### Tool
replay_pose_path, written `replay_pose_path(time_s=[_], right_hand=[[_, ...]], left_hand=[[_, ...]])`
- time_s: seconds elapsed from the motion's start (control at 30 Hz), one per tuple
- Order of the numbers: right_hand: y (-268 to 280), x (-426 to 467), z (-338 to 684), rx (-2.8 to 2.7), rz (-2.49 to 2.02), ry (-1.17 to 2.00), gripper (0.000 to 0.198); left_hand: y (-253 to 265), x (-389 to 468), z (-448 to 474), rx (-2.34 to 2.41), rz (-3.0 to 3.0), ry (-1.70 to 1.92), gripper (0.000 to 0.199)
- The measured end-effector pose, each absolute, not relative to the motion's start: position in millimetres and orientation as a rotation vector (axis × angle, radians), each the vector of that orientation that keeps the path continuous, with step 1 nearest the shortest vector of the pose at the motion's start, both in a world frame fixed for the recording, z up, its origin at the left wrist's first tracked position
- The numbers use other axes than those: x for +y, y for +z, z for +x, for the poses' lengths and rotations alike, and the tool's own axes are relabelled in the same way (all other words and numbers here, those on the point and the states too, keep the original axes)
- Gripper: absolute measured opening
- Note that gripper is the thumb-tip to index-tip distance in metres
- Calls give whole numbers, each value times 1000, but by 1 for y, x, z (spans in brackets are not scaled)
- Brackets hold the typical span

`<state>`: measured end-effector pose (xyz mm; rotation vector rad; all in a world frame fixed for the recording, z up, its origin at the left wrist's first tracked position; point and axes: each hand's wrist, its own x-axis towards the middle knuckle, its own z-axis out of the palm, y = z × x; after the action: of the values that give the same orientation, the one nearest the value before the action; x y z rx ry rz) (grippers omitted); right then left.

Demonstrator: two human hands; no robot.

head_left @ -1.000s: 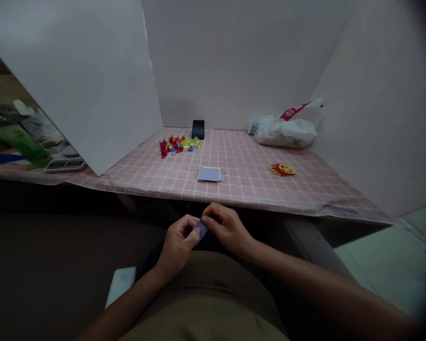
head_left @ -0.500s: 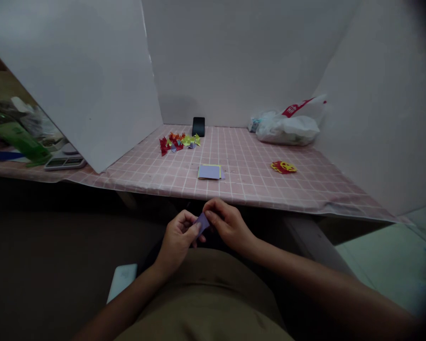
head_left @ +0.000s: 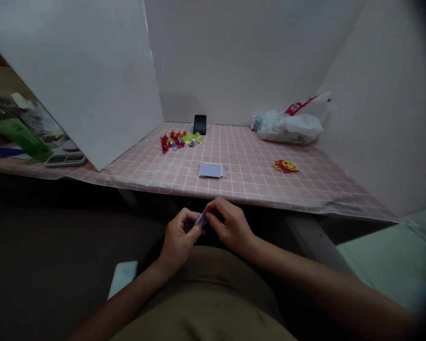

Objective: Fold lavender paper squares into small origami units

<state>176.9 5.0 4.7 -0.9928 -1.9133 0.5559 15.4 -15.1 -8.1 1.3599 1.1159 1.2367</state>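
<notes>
A small piece of purple paper [head_left: 200,218] is held over my lap, just below the table's front edge. My left hand [head_left: 179,236] pinches its left side between thumb and fingers. At the other end, the thumb and forefinger of my right hand [head_left: 230,226] grip the paper too. Part of the sheet is hidden behind the fingers, so its folds are hard to make out. Beyond my hands, a stack of paper squares [head_left: 210,170] lies on the table, purple on top with yellow edges showing. Farther back sits a cluster of folded paper figures [head_left: 179,139] in red, orange, yellow and purple.
On the pink checked table [head_left: 244,161] stand a black phone-like object [head_left: 199,124] and a white plastic bag [head_left: 287,128]. Red and yellow paper cutouts [head_left: 286,166] lie to the right. White panels [head_left: 110,90] enclose the table. A scale [head_left: 66,159] and green bottle [head_left: 24,139] are left.
The purple paper has turned in my fingers and now shows a narrower side. My right hand has shifted slightly; both hands still hold the paper.
</notes>
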Motion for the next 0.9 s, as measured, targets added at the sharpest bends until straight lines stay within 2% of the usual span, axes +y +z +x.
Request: replay_pose_path(time_s=[0.3,0.9], right_hand=[[-3,5,179,-2080,-953,182,10],[-4,7,179,-2080,-683,200,14]], left_hand=[[-12,-14,18,1155,1369,1252,13],[-13,-13,18,959,959,1288,26]])
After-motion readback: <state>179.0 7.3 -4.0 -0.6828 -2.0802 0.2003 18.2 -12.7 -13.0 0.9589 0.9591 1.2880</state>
